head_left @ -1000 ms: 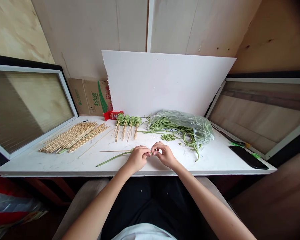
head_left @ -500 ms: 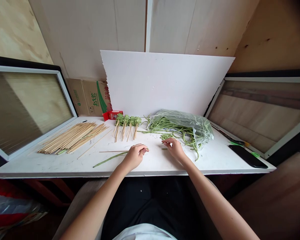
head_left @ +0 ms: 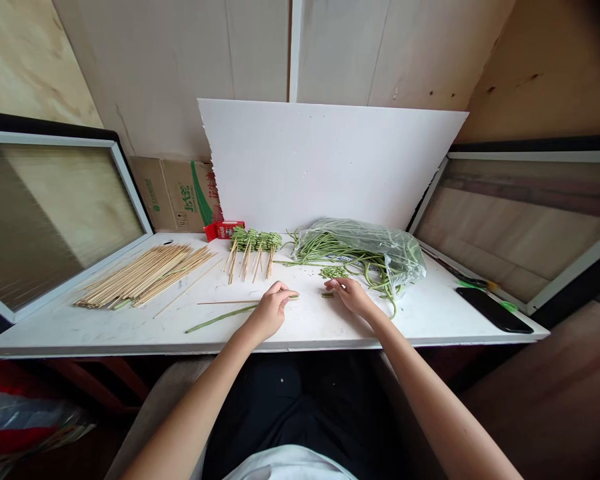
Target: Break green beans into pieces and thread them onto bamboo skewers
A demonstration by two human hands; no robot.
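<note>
My left hand [head_left: 273, 311] is closed in a pinch on a long green bean [head_left: 215, 321]. The bean's long end trails left over the white tabletop and its short tip pokes out past my fingertips. Beside it a thin wooden skewer [head_left: 220, 303] lies on the table, its middle hidden by that hand. My right hand [head_left: 351, 295] is low over the table with its fingers curled together; what they hold, if anything, is hidden. Just under those fingertips lies a short green bean piece [head_left: 326, 295], and behind them a small heap of cut bean bits [head_left: 333, 272].
Many bare skewers [head_left: 140, 273] lie piled at left. Several skewered bean bundles [head_left: 256, 241] rest at the back near a red box [head_left: 225, 230]. A clear plastic bag of long beans [head_left: 365, 250] is at back right. A black phone [head_left: 494, 310] lies by the right edge.
My right hand has come slightly down and right, towards the short bean piece. My left fingers have shifted, and more of the bean's tip shows. The view has tilted a little.
</note>
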